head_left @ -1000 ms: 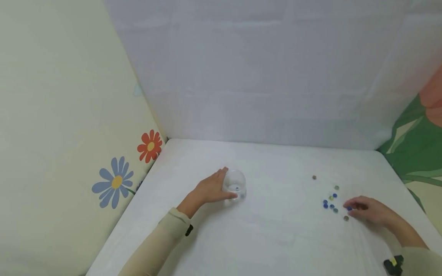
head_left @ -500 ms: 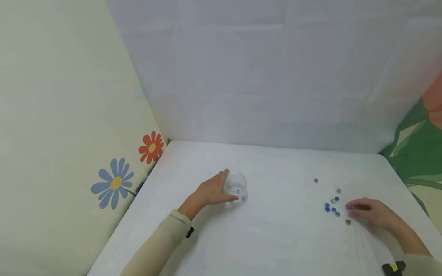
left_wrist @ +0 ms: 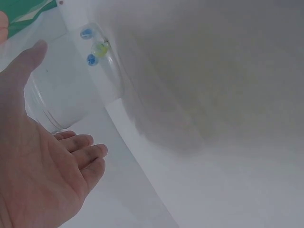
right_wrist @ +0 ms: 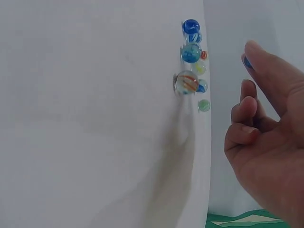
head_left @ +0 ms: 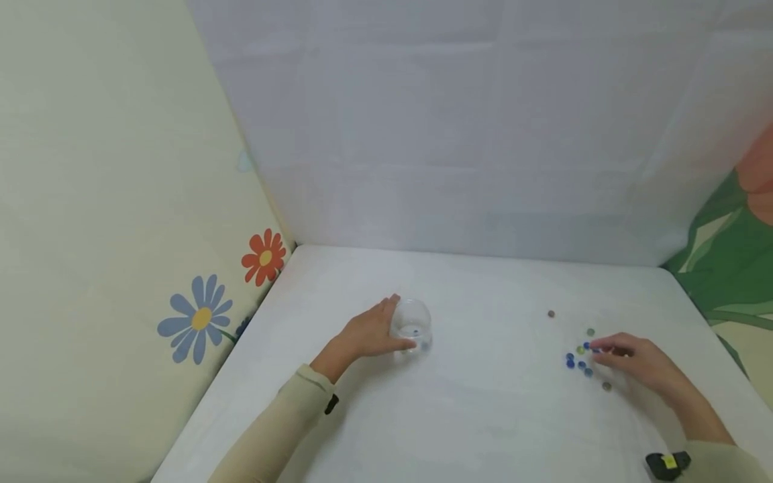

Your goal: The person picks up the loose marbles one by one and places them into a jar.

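The marbles (head_left: 580,359) lie scattered on the right side of the white counter (head_left: 483,416), well apart from the clear cup (head_left: 411,325) near the middle. They look small, hard, smooth and light — likely to roll or slip at a touch, so each is best pinched across its middle between thumb and fingertip. Being round, they have no long axis and point no way. The right hand (head_left: 634,362) rests just right of the cluster, its grip narrow, and seems to pinch a blue marble (right_wrist: 247,61) at its fingertips. The left hand (head_left: 368,332) lies against the cup's left wall with a relaxed grip, fingers nearly straight. The cup stands upright, mouth up, with a few marbles inside.
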Demonstrator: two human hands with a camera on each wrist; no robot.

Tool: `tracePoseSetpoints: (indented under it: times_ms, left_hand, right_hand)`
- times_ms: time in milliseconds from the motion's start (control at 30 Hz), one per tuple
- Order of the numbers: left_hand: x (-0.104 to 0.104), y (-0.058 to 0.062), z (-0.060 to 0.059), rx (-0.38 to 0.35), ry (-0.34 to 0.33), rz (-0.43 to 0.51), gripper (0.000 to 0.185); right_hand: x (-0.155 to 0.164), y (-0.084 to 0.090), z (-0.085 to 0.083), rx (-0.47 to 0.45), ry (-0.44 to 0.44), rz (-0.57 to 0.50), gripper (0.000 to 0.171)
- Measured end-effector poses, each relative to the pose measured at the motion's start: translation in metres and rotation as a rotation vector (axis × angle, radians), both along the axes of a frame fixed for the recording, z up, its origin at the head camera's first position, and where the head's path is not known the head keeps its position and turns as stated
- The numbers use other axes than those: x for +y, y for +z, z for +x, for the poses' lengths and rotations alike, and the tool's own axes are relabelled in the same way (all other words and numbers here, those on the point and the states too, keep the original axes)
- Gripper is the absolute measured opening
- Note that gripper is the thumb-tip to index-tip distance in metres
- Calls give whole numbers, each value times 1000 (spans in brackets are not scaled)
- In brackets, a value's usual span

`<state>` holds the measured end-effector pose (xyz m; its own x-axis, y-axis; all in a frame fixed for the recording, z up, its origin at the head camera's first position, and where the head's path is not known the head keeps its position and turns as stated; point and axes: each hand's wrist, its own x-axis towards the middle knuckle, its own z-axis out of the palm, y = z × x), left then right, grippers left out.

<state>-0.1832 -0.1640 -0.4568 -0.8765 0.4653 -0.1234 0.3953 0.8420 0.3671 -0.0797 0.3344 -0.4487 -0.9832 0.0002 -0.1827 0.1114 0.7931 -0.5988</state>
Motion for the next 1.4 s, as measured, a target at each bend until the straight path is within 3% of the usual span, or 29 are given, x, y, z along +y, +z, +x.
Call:
tracePoseSetpoints:
  times_ms: [200, 933, 1400]
  left_hand:
    - [-1, -2, -2, 9, 0, -15, 115]
    - [-2, -3, -1, -11, 16, 0, 113]
    - [0, -3, -3, -9, 7, -7, 114]
  right_hand:
    - [-13, -4, -1, 64, 16, -32, 45]
    - [-57, 2, -12, 140, -12, -28, 38]
    - [-77, 5, -18, 189, 34, -46, 33]
